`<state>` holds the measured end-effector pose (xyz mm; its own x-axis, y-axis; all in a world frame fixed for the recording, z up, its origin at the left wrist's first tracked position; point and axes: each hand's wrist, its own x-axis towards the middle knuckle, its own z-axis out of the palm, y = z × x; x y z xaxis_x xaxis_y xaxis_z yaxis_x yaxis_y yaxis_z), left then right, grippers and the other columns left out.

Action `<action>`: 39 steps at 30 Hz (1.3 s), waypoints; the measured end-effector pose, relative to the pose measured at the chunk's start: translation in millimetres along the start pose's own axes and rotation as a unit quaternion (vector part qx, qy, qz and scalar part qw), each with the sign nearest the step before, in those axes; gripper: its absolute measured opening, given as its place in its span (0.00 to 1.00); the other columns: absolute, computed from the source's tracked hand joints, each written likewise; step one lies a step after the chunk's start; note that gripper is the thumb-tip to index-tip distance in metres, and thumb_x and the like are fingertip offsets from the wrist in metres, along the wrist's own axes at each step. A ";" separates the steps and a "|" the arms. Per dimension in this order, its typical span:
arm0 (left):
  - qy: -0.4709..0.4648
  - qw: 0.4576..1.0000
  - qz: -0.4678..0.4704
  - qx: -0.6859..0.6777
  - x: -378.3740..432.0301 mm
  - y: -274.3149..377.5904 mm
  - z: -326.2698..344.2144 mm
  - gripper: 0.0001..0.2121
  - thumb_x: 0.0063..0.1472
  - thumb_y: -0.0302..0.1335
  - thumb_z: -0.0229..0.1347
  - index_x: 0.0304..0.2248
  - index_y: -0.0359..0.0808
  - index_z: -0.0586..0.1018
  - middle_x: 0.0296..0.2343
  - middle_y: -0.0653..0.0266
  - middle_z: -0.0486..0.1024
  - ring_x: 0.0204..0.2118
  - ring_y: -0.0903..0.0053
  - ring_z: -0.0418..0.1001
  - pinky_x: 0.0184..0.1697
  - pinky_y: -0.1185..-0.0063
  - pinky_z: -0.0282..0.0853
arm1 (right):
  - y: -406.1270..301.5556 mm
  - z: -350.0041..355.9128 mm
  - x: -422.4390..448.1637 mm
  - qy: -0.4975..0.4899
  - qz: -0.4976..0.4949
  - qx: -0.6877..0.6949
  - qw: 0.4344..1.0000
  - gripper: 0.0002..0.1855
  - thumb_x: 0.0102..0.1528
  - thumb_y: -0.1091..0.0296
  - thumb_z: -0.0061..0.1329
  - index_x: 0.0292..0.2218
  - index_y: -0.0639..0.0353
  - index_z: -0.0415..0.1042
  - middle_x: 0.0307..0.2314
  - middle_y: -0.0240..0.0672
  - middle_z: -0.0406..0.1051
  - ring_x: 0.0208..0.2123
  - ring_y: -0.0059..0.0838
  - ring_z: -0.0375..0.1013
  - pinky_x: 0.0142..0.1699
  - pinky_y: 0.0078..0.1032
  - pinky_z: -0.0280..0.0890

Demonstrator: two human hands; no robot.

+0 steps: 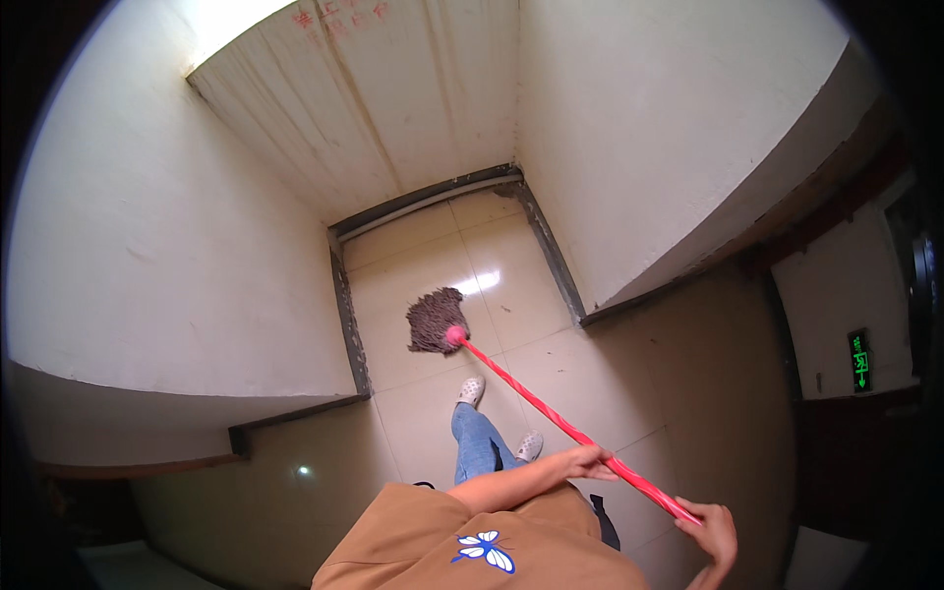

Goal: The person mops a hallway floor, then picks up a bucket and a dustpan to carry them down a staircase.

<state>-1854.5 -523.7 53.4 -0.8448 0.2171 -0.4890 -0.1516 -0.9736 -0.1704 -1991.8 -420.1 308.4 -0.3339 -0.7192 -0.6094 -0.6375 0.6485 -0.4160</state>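
A string mop has a red and white swirled handle [542, 408] that slants from the lower right up to its head. My left hand [590, 462] grips the handle partway along, with my forearm crossing in front of my body. Around the top end of the handle is my right hand [712, 527]. The grey-brown mop head [435, 321] lies spread on the tiled floor [413, 247], inside a wall recess. A pink socket [456, 335] joins the head to the handle.
Dark chipped skirting [553, 251] edges the recess, and a pale pipe [428, 206] runs along its back. White walls stand left and right; the back wall [354, 118] has brown streaks. My clog [470, 391] is just short of the mop head. Small debris [506, 309] dots the tiles. A green exit sign [860, 360] glows at right.
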 end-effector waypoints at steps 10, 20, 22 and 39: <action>0.164 0.967 0.188 0.057 -5.7 40.8 -18.2 0.10 0.47 0.29 0.37 0.21 0.30 0.66 0.18 0.58 0.67 0.20 0.71 0.68 0.23 0.77 0.66 | -34.0 20.2 44.6 0.037 -0.053 -0.076 0.995 0.15 0.34 0.68 0.45 0.30 0.54 0.65 0.13 0.42 0.62 0.17 0.36 0.63 0.24 0.23 0.57; 0.462 0.785 0.412 0.030 -141.0 196.6 -141.6 0.09 0.44 0.32 0.40 0.22 0.34 0.64 0.15 0.65 0.64 0.16 0.74 0.63 0.18 0.74 0.62 | -173.3 174.0 206.3 -0.033 -0.264 -0.110 0.958 0.18 0.36 0.70 0.41 0.34 0.56 0.61 0.15 0.47 0.62 0.20 0.40 0.63 0.27 0.29 0.58; 0.493 0.766 0.411 0.028 -164.7 204.7 -156.4 0.09 0.44 0.32 0.40 0.22 0.34 0.64 0.14 0.65 0.64 0.15 0.75 0.63 0.17 0.75 0.62 | -193.0 191.5 209.9 -0.038 -0.268 -0.121 0.955 0.17 0.36 0.70 0.40 0.33 0.57 0.61 0.16 0.46 0.62 0.21 0.41 0.63 0.27 0.30 0.58; 0.172 0.930 0.322 0.045 -76.6 206.1 -70.3 0.05 0.47 0.23 0.37 0.20 0.29 0.62 0.17 0.60 0.63 0.23 0.74 0.64 0.30 0.78 0.63 | -138.7 64.3 157.8 0.064 -0.181 -0.101 0.976 0.14 0.40 0.66 0.39 0.34 0.53 0.62 0.17 0.44 0.62 0.21 0.41 0.62 0.28 0.30 0.57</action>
<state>-1784.9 -736.1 -4.4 -0.5643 -0.4185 -0.7116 0.2735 -0.9081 0.3172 -1911.4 -607.5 226.5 -0.1373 -0.9257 -0.3523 -0.8489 0.2933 -0.4397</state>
